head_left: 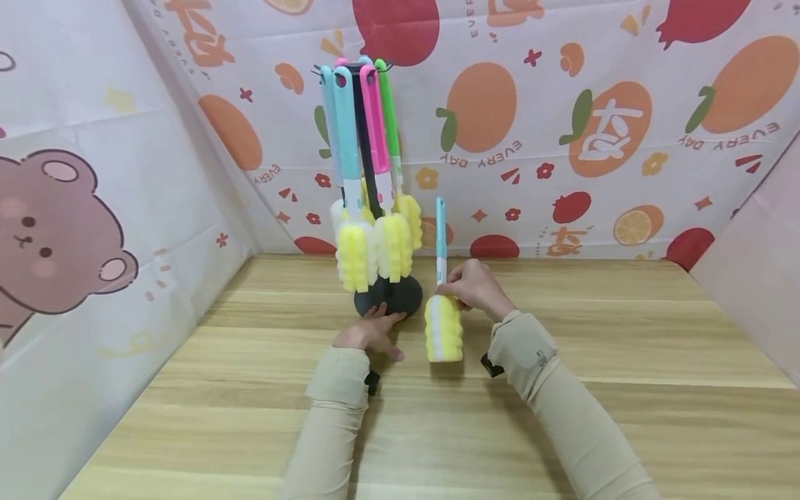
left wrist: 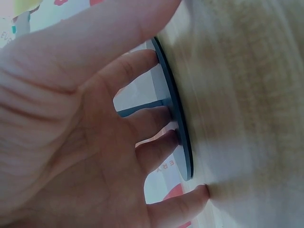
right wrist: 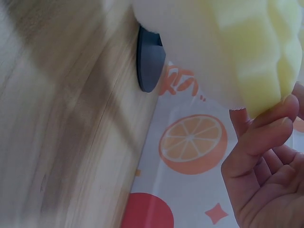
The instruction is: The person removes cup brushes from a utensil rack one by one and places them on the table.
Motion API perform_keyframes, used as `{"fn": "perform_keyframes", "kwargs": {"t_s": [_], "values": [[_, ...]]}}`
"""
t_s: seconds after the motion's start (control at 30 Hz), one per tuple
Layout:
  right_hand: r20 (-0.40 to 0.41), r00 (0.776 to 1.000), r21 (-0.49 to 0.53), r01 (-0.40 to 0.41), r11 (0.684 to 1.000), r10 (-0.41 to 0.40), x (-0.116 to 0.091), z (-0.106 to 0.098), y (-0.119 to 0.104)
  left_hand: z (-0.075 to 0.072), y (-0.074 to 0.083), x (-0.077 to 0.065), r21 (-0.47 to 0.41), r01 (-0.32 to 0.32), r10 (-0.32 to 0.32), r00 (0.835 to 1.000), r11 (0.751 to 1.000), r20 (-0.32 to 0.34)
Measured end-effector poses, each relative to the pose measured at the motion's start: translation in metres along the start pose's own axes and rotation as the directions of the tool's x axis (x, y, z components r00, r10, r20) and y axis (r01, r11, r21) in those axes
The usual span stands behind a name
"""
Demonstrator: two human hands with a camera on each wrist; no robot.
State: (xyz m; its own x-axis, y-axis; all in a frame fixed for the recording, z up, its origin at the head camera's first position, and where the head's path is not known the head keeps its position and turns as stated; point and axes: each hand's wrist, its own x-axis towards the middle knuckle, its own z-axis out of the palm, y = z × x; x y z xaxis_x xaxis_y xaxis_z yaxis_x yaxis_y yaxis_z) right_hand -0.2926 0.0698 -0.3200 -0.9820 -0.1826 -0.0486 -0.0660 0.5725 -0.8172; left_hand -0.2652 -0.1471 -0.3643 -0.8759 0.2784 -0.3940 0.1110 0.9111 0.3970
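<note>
My right hand (head_left: 478, 285) pinches a bottle brush with a sponge head (head_left: 444, 330) where the handle meets the head. Its yellow and white sponge hangs low over the table, and the blue and white handle points up and away. In the right wrist view, the fingertips (right wrist: 280, 114) are at the sponge's edge. On the round black base (head_left: 406, 295) of a stand, my left hand (head_left: 365, 335) rests with its fingers spread. Its fingertips touch the base's rim (left wrist: 176, 99) in the left wrist view. Several similar brushes (head_left: 394, 243) hang from the stand's hooks, with blue, pink and green handles.
The wooden table (head_left: 594, 333) runs back to a fruit-print cloth (head_left: 537, 118) close behind the stand. At the left rises another cloth with a bear picture (head_left: 62, 236), and a pale cloth (head_left: 756, 278) borders the right side.
</note>
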Motion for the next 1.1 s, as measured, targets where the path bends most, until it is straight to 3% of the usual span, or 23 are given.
{"fn": "perform_keyframes", "kwargs": {"t_s": [1.1], "values": [[0.095, 0.994, 0.058, -0.051, 0.997, 0.046, 0.006, 0.015, 0.01, -0.003, 0.003, 0.001, 0.023, 0.02, -0.02, 1.0, 1.0, 0.007]]}}
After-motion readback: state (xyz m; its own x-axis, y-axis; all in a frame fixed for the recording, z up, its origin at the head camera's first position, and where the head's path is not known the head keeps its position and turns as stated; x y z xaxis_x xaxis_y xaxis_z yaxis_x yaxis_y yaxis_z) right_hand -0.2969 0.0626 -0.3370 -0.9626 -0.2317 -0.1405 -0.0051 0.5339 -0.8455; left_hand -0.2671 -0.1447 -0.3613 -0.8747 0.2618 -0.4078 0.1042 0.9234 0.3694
